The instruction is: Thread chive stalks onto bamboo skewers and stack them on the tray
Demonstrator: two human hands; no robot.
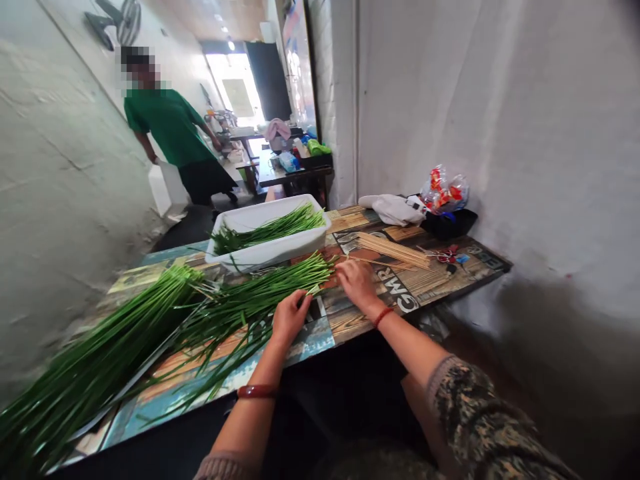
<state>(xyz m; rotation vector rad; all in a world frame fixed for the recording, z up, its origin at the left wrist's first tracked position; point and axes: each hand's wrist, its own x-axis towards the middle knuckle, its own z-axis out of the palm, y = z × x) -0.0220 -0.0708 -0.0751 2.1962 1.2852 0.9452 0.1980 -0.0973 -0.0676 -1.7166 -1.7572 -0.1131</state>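
My left hand [290, 319] is closed at the pale cut ends of a loose spread of green garlic chives [260, 287], with finger and thumb pinched on some stalks. To its right, my right hand [357, 283] reaches over the table with its fingertips drawn together. Whatever those fingertips hold, if anything, is too small to make out. Just beyond them lies a pile of thin wooden skewers [393, 250], a few of them loose near the fingers. A larger bundle of garlic chives [115, 340] rests at the left, its long leaves running toward the table's near left edge.
Behind the loose chives stands a white plastic tub [270, 252] with more chives inside. A pale cloth cap [395, 209], a black container [450, 223] with plastic packaging, and keys [453, 260] lie at the right. A person in green [165, 127] stands beyond the table, holding a white box [167, 190].
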